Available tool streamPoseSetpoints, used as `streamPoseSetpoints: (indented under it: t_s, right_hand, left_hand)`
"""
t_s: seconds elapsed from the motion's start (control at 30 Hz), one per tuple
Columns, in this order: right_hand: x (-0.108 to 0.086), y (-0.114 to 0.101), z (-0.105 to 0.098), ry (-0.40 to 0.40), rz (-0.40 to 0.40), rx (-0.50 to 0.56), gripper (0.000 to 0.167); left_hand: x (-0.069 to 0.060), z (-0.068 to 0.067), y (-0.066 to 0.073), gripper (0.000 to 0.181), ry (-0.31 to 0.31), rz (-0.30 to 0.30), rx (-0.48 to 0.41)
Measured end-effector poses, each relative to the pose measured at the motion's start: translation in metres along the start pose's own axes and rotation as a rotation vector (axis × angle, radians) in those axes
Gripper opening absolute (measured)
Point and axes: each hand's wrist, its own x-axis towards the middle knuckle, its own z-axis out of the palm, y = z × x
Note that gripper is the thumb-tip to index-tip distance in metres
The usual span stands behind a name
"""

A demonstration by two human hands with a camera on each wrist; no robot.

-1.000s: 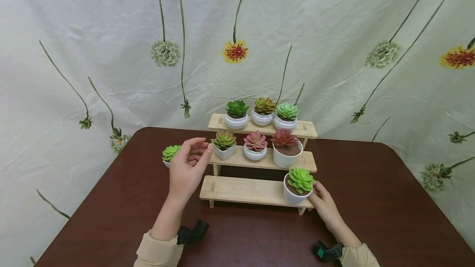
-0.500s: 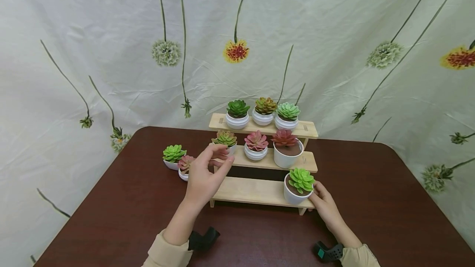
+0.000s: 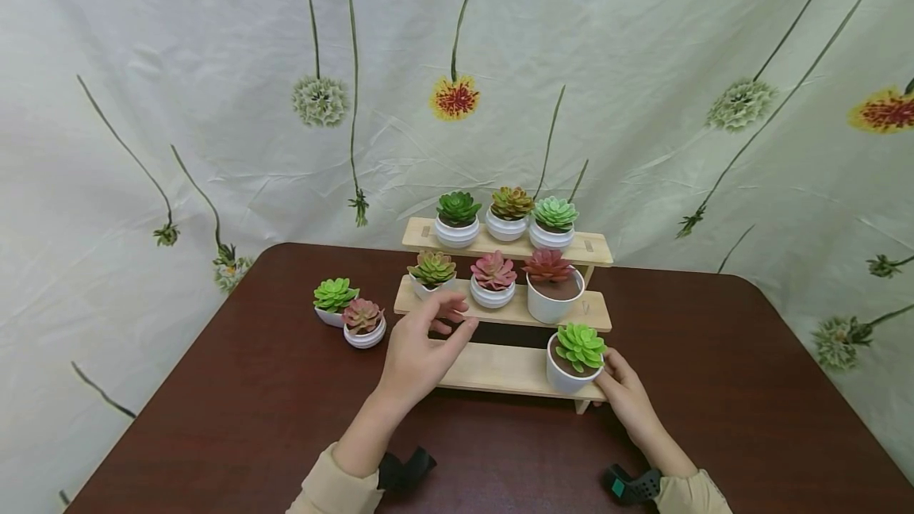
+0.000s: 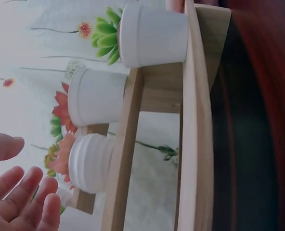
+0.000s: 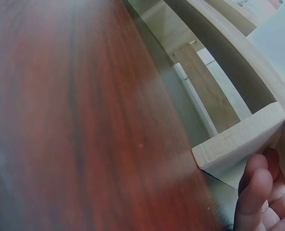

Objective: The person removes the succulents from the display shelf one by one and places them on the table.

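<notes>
A three-tier wooden stand [image 3: 493,367] holds white succulent pots. My left hand [image 3: 421,351] hovers over the left end of its lowest shelf, thumb and fingers apart with nothing between them; the left wrist view shows the same relaxed hand [image 4: 22,207] beside the shelves [image 4: 198,144]. At the shelf's right end stands a bright green succulent in a white pot [image 3: 567,377]. My right hand [image 3: 631,399] grips the stand there, just beside that pot. In the right wrist view its curled fingers [image 5: 255,187] lie against the stand's end leg [image 5: 243,139].
Two potted succulents, one green [image 3: 334,296] and one pinkish [image 3: 364,324], stand on the dark table [image 3: 236,387] left of the stand. The middle shelf [image 3: 457,308] and top shelf [image 3: 593,248] each carry three pots. A flowered cloth [image 3: 614,38] hangs behind.
My left hand has moved right and down, from beside the pots on the table to over the lowest shelf, uncovering the pinkish succulent. My right hand has stayed in place.
</notes>
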Motion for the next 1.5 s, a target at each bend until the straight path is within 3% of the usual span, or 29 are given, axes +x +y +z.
streamPoseSetpoints:
  t_s: [0.47,0.83,1.03,1.5]
  right_hand:
    - [0.0,0.0,0.0,0.013,0.015,-0.007,0.023]
    - [0.001,0.002,0.0,0.015,-0.001,-0.024,0.023]
    - [0.002,0.004,0.0,0.013,-0.002,-0.019,0.022]
    - [0.002,0.003,-0.001,0.009,-0.001,-0.02,0.022]
  left_hand:
    - [-0.007,0.014,-0.004,0.032,-0.121,-0.001,-0.009]
    - [-0.012,0.026,-0.007,0.035,-0.268,-0.085,-0.028]
    - [-0.016,0.035,-0.011,0.041,-0.349,-0.098,-0.018]
    - [-0.021,0.056,-0.013,0.05,-0.412,-0.134,-0.049]
